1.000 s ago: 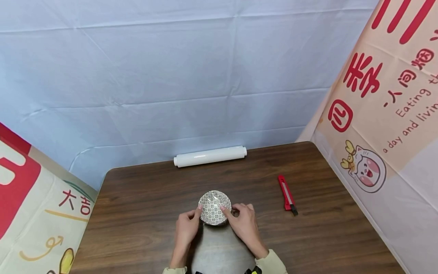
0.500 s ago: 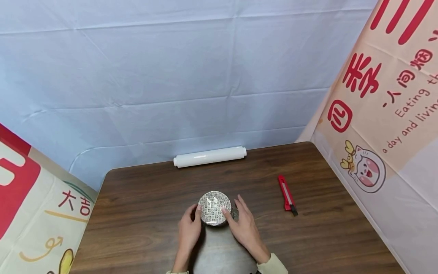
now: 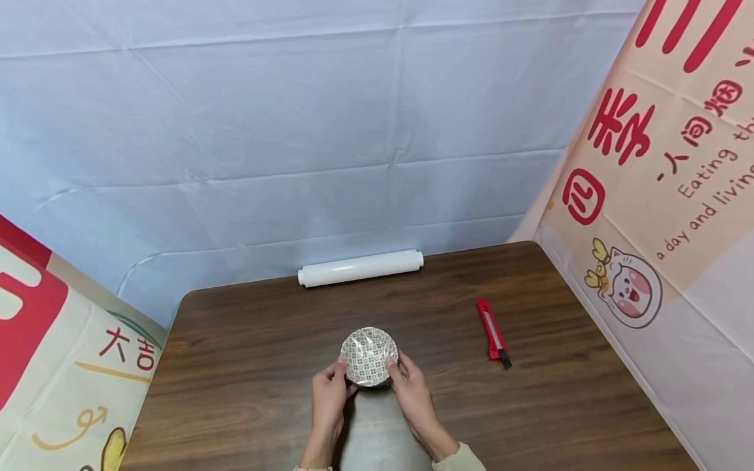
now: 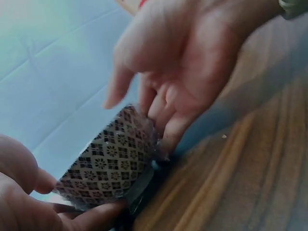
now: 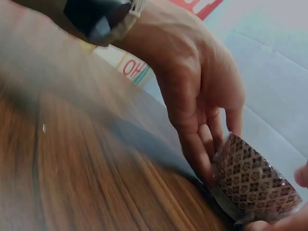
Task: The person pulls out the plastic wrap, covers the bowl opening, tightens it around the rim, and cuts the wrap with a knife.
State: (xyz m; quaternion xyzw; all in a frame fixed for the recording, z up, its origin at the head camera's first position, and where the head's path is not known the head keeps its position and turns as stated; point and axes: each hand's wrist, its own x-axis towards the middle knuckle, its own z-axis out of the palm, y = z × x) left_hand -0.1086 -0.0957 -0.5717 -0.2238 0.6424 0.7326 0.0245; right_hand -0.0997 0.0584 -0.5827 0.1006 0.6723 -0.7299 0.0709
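A small patterned bowl (image 3: 370, 356) sits low over the near middle of the table, clear plastic film stretched shiny across its top. In the left wrist view, crinkled film also clings to the outer wall of the bowl (image 4: 106, 163). My left hand (image 3: 328, 396) holds its left side, thumb at the rim and fingers lower down the wall. On the opposite side my right hand (image 3: 410, 392) grips it, thumb over the rim and fingers along the outside. The bowl's underside is mostly hidden.
A white roll (image 3: 360, 268) lies along the back edge of the wooden table (image 3: 235, 366). To the right is a red utility knife (image 3: 493, 332). Pale cloth (image 3: 265, 131) hangs behind, and a printed cloth (image 3: 665, 216) stands at the right.
My right fingers, spread away from the bowl half a second ago, have closed in against its side. My left fingers have slid lower beneath the rim. The bowl has barely shifted.
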